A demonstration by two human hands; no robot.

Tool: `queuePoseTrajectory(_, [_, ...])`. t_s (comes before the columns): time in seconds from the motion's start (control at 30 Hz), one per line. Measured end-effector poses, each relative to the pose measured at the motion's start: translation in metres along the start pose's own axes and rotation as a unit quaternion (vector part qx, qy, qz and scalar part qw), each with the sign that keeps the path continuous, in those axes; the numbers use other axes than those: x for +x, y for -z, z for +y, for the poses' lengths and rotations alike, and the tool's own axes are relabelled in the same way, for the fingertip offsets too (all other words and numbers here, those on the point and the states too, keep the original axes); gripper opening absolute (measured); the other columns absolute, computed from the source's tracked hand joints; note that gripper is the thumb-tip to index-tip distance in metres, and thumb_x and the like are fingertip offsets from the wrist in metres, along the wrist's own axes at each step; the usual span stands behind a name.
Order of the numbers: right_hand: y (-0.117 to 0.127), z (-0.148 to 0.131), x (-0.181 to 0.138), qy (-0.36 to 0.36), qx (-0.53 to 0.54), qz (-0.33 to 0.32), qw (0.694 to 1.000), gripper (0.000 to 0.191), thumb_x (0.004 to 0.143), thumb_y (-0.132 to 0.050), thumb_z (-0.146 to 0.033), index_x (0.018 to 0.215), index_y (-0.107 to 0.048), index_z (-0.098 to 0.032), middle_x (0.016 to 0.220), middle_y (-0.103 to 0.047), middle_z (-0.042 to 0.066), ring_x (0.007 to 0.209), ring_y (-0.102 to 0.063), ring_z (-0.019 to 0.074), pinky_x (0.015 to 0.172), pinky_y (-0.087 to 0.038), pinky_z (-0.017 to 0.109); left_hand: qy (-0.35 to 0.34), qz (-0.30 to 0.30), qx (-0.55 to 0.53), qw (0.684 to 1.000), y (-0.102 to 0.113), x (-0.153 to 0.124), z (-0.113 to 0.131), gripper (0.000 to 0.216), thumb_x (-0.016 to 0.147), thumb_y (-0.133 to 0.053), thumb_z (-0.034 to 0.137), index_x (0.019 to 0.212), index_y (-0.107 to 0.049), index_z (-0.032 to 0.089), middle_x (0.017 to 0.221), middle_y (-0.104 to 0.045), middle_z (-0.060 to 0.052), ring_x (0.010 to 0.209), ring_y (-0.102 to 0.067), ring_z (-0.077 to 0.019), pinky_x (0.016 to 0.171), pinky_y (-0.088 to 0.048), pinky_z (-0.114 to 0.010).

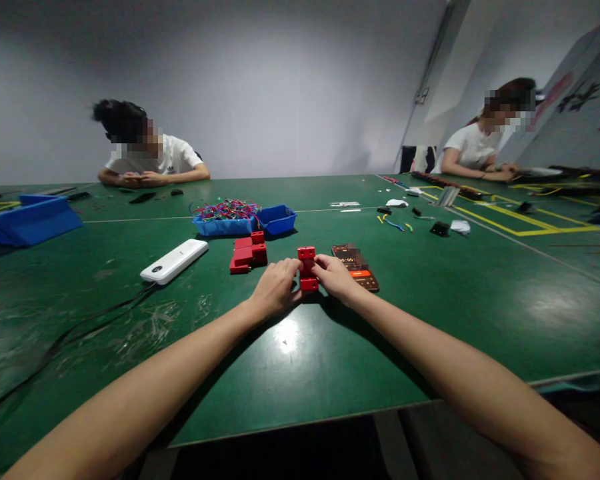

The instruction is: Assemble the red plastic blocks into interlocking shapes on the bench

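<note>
The green table (300,360) holds a pile of red blocks (249,253) just left of your fingers, likely finished. Your left hand (275,287) and right hand (336,275) pinch one red piece (307,269) between closed fingertips, seemingly unfinished. A phone (356,265) lies just right.

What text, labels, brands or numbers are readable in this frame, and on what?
None reads for certain.
Phone: timer digits on the screen, blurred.
Power bank: small dark mark, too small.
Wall banner: large dark characters, cut off, unreadable.
Red block, held by left hand and right hand: no text seen.
</note>
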State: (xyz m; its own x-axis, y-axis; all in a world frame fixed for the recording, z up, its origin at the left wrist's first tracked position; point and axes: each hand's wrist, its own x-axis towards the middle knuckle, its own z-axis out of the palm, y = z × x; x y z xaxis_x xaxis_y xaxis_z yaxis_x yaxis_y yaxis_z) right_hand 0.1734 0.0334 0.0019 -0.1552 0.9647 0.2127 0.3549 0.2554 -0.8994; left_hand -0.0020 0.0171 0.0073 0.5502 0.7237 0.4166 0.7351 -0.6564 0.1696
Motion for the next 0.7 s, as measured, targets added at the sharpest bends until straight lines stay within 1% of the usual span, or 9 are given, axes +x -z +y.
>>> queuePoseTrajectory(0.07, [0.0,0.0,0.0,-0.012,-0.002,0.015,1.0,0.025,0.083,-0.056,-0.039,0.078,-0.063,-0.015,0.074,-0.068,0.004,0.068,-0.061,0.0164,0.061,-0.048,0.026,0.047,-0.008,0.001,0.999,0.0,0.0,0.0,0.039,0.083,-0.061,0.044,0.109,-0.05,0.017,0.095,-0.062,-0.007,0.089,-0.06,-0.0251,0.076,-0.047,-0.036])
queuePoseTrajectory(0.13, [0.0,0.0,0.001,-0.021,0.007,0.026,0.999,0.027,0.083,-0.056,-0.041,0.075,-0.061,-0.016,0.071,-0.066,0.003,0.064,-0.059,0.0151,0.058,-0.046,0.024,0.076,-0.019,0.002,0.997,0.001,0.001,0.001,0.042,0.081,-0.061,0.043,0.112,-0.049,0.017,0.094,-0.062,-0.007,0.088,-0.06,-0.0253,0.075,-0.047,-0.036])
queuePoseTrajectory(0.2, [-0.001,0.0,0.0,-0.027,0.018,0.036,0.999,0.028,0.083,-0.056,-0.043,0.075,-0.061,-0.016,0.071,-0.066,0.003,0.062,-0.057,0.0141,0.055,-0.044,0.024,0.073,-0.027,0.008,0.997,0.001,0.0,0.002,0.047,0.08,-0.061,0.038,0.118,-0.047,0.016,0.099,-0.063,-0.009,0.091,-0.06,-0.0263,0.078,-0.047,-0.037])
queuePoseTrajectory(0.27, [-0.001,0.0,0.0,-0.034,0.021,0.05,0.998,0.032,0.083,-0.056,-0.046,0.074,-0.06,-0.016,0.069,-0.065,0.002,0.059,-0.054,0.0135,0.053,-0.041,0.024,0.051,-0.032,0.011,0.998,0.0,0.0,0.002,0.049,0.081,-0.059,0.03,0.125,-0.045,0.014,0.106,-0.063,-0.011,0.097,-0.059,-0.0269,0.083,-0.047,-0.039])
queuePoseTrajectory(0.37, [0.0,0.001,-0.001,-0.033,0.022,0.064,0.997,0.036,0.084,-0.053,-0.05,0.076,-0.062,-0.015,0.066,-0.063,0.002,0.058,-0.053,0.0138,0.052,-0.039,0.024,0.04,-0.034,0.015,0.999,-0.001,-0.002,0.001,0.043,0.085,-0.049,0.02,0.127,-0.046,0.013,0.111,-0.062,-0.013,0.101,-0.058,-0.0262,0.085,-0.047,-0.039])
queuePoseTrajectory(0.47, [0.0,0.001,-0.002,-0.013,0.02,0.049,0.999,0.036,0.085,-0.052,-0.049,0.08,-0.063,-0.015,0.071,-0.065,0.003,0.063,-0.056,0.0154,0.056,-0.042,0.025,0.043,-0.025,0.006,0.999,-0.002,-0.003,-0.001,0.031,0.094,-0.038,0.024,0.12,-0.053,0.015,0.109,-0.063,-0.012,0.1,-0.057,-0.0249,0.084,-0.046,-0.038])
queuePoseTrajectory(0.57, [-0.001,0.0,-0.003,0.009,0.011,0.019,1.0,0.032,0.087,-0.052,-0.045,0.083,-0.065,-0.015,0.079,-0.069,0.005,0.073,-0.061,0.0174,0.064,-0.047,0.026,0.045,-0.015,-0.032,0.998,-0.003,-0.001,-0.004,0.037,0.1,-0.028,0.033,0.108,-0.059,0.016,0.103,-0.064,-0.01,0.096,-0.057,-0.0228,0.084,-0.045,-0.037])
queuePoseTrajectory(0.7, [-0.003,-0.002,-0.004,0.034,0.01,-0.023,0.999,0.029,0.089,-0.049,-0.04,0.088,-0.066,-0.015,0.085,-0.07,0.006,0.08,-0.063,0.0185,0.073,-0.05,0.029,0.06,-0.017,-0.089,0.994,-0.003,0.003,-0.009,0.039,0.099,-0.029,0.035,0.092,-0.063,0.017,0.093,-0.066,-0.008,0.089,-0.058,-0.0212,0.081,-0.046,-0.035])
